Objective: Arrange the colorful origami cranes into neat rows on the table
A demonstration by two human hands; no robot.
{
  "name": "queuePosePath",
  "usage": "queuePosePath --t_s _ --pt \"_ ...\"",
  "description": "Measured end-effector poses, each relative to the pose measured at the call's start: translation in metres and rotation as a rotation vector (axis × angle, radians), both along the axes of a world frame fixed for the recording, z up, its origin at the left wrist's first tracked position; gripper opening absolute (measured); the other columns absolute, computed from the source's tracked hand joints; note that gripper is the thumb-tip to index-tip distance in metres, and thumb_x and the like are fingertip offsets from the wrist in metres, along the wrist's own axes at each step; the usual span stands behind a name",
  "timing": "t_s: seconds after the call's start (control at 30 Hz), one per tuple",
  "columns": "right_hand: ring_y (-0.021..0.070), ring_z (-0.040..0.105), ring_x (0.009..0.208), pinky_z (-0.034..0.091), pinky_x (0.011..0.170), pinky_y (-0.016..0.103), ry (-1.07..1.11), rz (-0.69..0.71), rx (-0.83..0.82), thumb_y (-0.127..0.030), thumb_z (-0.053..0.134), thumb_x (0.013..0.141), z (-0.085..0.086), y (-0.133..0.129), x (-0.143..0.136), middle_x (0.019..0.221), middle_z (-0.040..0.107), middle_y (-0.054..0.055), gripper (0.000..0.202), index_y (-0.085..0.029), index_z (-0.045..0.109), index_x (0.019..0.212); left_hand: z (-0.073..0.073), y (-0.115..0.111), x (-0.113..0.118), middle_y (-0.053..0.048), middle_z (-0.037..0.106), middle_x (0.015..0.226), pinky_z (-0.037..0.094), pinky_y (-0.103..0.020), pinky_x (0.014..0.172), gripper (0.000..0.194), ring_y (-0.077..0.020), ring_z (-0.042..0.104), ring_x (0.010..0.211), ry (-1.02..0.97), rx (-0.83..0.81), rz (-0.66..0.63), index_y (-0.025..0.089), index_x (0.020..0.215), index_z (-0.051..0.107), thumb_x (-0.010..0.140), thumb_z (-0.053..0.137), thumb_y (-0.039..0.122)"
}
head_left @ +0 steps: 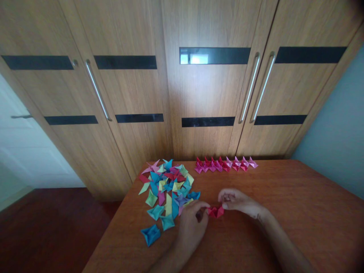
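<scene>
Between my two hands is a small red origami piece (215, 212), low over the table near its middle. My left hand (195, 219) pinches its left end between thumb and fingers. At the right end, my right hand (236, 201) grips it with thumb and curled fingers. Just left of my left hand lies a loose pile of folded paper pieces (170, 185) in blue, teal, yellow, green, pink and red. A blue folded piece (151, 235) sits apart at the pile's near side. Beyond my hands, pink and red origami pieces (218, 164) stand in neat rows.
The brown wooden table (298, 212) reaches back to a wooden wardrobe (204, 140) with dark strips and long metal handles. A white door (25, 151) stands at the left above a dark red floor (51, 227). A pale blue wall (335, 121) borders the right side.
</scene>
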State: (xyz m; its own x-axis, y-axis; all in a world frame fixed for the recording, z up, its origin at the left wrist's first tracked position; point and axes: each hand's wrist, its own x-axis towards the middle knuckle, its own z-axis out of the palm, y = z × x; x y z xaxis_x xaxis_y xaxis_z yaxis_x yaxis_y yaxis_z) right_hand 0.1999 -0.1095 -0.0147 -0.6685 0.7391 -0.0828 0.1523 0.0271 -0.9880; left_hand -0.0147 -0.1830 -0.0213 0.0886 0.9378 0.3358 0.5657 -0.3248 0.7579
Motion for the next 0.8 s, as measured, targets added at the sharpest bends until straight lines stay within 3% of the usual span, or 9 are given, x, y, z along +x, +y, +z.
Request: queuePosePath --t_s 0.2,0.33,0.43,0.63,0.7,0.8 --pt "0.0148 0.056 0.071 0.043 0.066 0.026 -0.082 0.018 0.0 -0.052 0.071 0.061 0.003 -0.003 -0.01 0.071 0.061 0.0 0.042 -0.017 0.063 0.083 0.0 -0.004 -0.001 -0.001 0.068 0.078 0.044 -0.024 0.064 0.019 -0.0137 0.058 0.067 -0.055 -0.051 0.017 0.022 0.087 0.068 0.078 0.052 0.015" --pt "0.013 0.053 0.067 0.041 0.063 0.024 -0.083 -0.074 0.079 -0.051 0.07 0.064 0.0 0.0 0.004 0.068 0.059 -0.001 0.039 -0.017 0.062 0.081 -0.008 -0.004 0.002 0.0 0.068 0.077 0.044 -0.022 0.063 0.023 -0.0128 0.058 0.066 -0.087 -0.114 -0.004 0.022 0.095 0.066 0.078 0.052 0.016" --pt "0.0104 0.047 0.062 0.037 0.057 0.022 -0.03 -0.322 0.173 -0.047 0.068 0.069 -0.004 0.009 0.03 0.066 0.055 -0.002 0.033 -0.017 0.06 0.08 -0.015 -0.005 0.004 0.001 0.068 0.075 0.044 -0.021 0.061 0.024 -0.0122 0.059 0.065 -0.082 -0.173 -0.065 0.021 0.096 0.065 0.078 0.05 0.015" --pt "0.0098 0.043 0.052 0.034 0.049 0.023 0.141 -1.155 0.311 -0.054 0.062 0.07 -0.026 0.055 0.102 0.062 0.05 -0.002 0.041 -0.017 0.059 0.088 -0.018 -0.005 0.005 -0.001 0.069 0.075 0.043 -0.021 0.062 0.023 -0.0127 0.06 0.068 -0.025 -0.199 -0.214 0.02 0.089 0.069 0.079 0.048 0.016" --pt "0.0119 0.047 0.053 0.037 0.05 0.024 0.005 -1.312 0.322 -0.055 0.062 0.067 -0.033 0.071 0.123 0.065 0.055 0.001 0.046 -0.016 0.061 0.091 -0.017 -0.004 0.005 -0.001 0.069 0.073 0.043 -0.021 0.061 0.023 -0.0122 0.06 0.064 -0.042 -0.232 -0.245 0.019 0.088 0.069 0.078 0.048 0.015" --pt "0.0195 0.058 0.065 0.042 0.057 0.029 -0.453 -1.41 0.352 -0.052 0.058 0.07 -0.041 0.086 0.144 0.072 0.064 0.007 0.041 -0.015 0.065 0.087 -0.018 -0.003 0.005 -0.001 0.069 0.073 0.043 -0.021 0.061 0.024 -0.0123 0.06 0.064 -0.055 -0.253 -0.251 0.019 0.087 0.069 0.078 0.048 0.015"
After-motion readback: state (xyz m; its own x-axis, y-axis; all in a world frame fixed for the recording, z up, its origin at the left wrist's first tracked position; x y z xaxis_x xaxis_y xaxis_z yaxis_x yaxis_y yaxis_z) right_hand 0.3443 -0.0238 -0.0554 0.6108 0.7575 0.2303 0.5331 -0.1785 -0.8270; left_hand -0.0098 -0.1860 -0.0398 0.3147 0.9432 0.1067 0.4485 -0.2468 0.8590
